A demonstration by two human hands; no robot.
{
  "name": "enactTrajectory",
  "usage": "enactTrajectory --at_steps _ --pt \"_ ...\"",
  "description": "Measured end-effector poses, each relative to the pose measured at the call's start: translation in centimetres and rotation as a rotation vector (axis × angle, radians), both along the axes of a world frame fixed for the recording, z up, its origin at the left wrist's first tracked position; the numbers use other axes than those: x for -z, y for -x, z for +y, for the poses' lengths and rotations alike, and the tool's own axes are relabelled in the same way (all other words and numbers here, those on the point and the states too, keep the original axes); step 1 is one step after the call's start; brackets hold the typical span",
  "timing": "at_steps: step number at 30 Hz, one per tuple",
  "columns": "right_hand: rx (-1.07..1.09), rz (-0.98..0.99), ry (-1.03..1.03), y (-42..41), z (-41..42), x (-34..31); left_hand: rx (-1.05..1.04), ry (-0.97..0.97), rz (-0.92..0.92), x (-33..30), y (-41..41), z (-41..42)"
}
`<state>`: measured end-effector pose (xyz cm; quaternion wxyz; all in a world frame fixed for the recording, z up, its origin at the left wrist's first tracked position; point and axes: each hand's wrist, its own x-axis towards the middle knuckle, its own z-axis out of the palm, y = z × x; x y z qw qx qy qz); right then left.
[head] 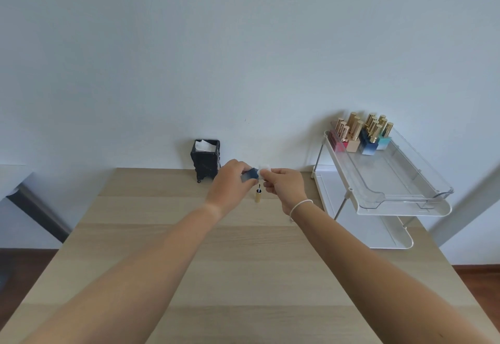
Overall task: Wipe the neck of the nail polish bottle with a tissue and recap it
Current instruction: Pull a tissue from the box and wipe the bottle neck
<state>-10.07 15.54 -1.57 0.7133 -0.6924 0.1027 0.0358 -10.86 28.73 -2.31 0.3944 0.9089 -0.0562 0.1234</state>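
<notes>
My left hand grips a blue nail polish bottle, tipped sideways with its neck pointing right. My right hand pinches a small white tissue against that neck. The two hands meet above the far middle of the wooden table. The gold cap stands upside down on the table just below the hands, its dark brush pointing up. The bottle's neck is hidden by the tissue.
A black holder with white tissues stands at the table's back edge, left of the hands. To the right a white two-tier rack carries a clear tray with several gold-capped polish bottles.
</notes>
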Motion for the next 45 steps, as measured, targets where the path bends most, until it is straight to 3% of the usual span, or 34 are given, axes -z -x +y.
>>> enactTrajectory --at_steps 5,13,21,32,37,42,45 --pt "-0.007 0.013 0.029 -0.3 0.2 0.0 0.004 -0.075 -0.065 -0.1 0.3 0.0" --pt "-0.088 -0.103 0.169 -0.2 -0.1 0.2 0.114 -0.009 0.013 -0.9 0.0 1.1" --pt "-0.166 -0.107 0.131 -1.2 -1.4 0.6 0.153 0.053 0.115 -0.5 -0.4 2.3" --pt "-0.498 -0.171 0.228 -1.0 -2.8 -0.9 0.226 0.066 0.227 -1.2 -0.4 2.4" --pt "-0.386 -0.168 0.28 -1.1 -2.1 -0.9 0.189 0.067 0.169 -0.8 -0.4 1.8" --pt "-0.421 -0.114 0.267 -0.1 -2.5 0.7 0.082 0.047 0.105 -0.9 -0.9 2.7" --pt "-0.242 -0.104 0.215 -0.9 -2.8 1.0 0.1 0.02 0.124 -1.0 -1.0 3.0"
